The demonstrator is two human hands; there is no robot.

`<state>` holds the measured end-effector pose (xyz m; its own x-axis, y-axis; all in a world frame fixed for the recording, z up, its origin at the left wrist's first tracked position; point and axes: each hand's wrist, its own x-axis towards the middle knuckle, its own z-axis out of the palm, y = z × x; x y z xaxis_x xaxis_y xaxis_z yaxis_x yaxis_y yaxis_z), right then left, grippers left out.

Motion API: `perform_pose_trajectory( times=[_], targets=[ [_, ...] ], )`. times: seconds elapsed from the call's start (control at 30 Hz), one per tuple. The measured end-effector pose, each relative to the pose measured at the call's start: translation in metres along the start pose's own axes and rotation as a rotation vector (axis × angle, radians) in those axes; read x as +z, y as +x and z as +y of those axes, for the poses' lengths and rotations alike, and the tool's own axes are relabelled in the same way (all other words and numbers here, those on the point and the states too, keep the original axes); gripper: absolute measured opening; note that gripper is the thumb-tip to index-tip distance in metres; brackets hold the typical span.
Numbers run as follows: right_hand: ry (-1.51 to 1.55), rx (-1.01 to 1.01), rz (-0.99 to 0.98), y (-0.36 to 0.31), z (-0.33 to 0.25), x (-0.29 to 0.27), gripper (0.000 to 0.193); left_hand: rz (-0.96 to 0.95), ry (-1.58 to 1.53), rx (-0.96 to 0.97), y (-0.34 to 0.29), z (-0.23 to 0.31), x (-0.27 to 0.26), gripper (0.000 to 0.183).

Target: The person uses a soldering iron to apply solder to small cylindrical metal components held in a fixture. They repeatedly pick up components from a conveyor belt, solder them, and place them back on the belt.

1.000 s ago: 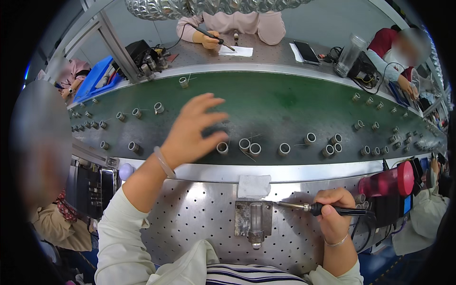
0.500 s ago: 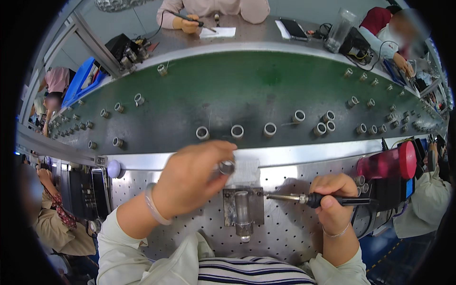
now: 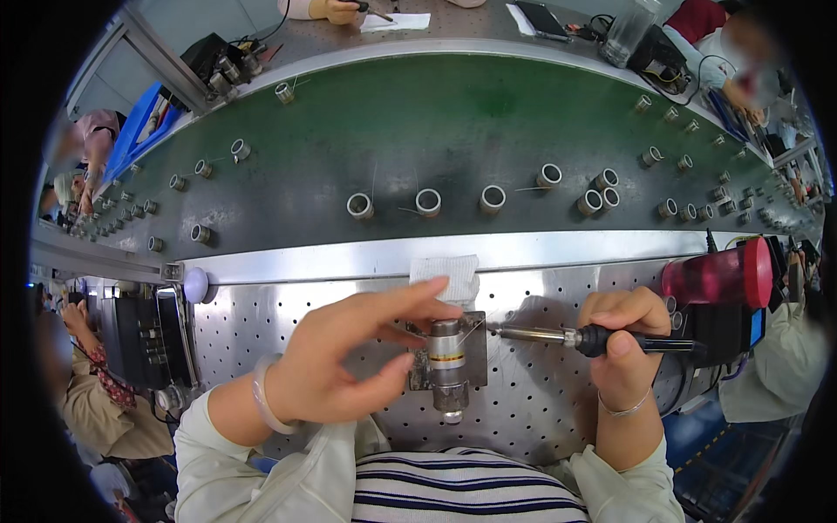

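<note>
A silver metal cylinder with a thin yellow band (image 3: 447, 356) lies on a small dark metal fixture (image 3: 476, 370) in front of me. Close to its far end, a fine wire stands out. My left hand (image 3: 362, 349) is open at the cylinder's left side, thumb and fingers apart; a fingertip comes near its far end, and I cannot tell whether it touches. In my right hand (image 3: 626, 336) is a soldering iron (image 3: 593, 341), held level with its metal tip pointing left, just right of the fixture.
Beyond the steel bench edge, a green conveyor belt (image 3: 331, 122) carries several short metal cylinders, some trailing wires. A folded white cloth (image 3: 443, 275) lies behind the fixture. At right stand a pink container (image 3: 715, 275) and a black box with a blue screen (image 3: 732, 327). Co-workers sit around.
My left hand has brought the metal cylinder down onto the fixture and let go, its fingers opening. The soldering iron stays nearly in place. The view has tilted down slightly.
</note>
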<state>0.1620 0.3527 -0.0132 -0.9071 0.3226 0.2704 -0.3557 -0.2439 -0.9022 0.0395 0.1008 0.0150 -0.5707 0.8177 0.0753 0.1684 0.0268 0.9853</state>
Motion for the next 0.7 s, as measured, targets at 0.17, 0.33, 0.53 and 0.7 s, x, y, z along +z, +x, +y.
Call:
perform_pose_trajectory(
  times=[0.17,0.33,0.53,0.7],
  targets=[
    [0.041,0.059,-0.031,-0.006,-0.007,0.009,0.017,-0.037,-0.382,-0.223,0.019,-0.008,-0.006,0.059],
    [-0.081,0.02,-0.088,-0.006,-0.008,0.009,0.017,-0.193,-0.714,-0.426,0.025,-0.015,-0.003,0.064],
    [-0.111,-0.021,-0.17,-0.004,-0.006,0.007,0.02,-0.183,-0.737,-0.484,0.024,-0.018,0.0,0.065],
    [-0.084,-0.024,-0.09,-0.007,-0.005,0.008,0.024,-0.104,-0.722,-0.271,0.025,-0.025,0.008,0.045]
  ],
)
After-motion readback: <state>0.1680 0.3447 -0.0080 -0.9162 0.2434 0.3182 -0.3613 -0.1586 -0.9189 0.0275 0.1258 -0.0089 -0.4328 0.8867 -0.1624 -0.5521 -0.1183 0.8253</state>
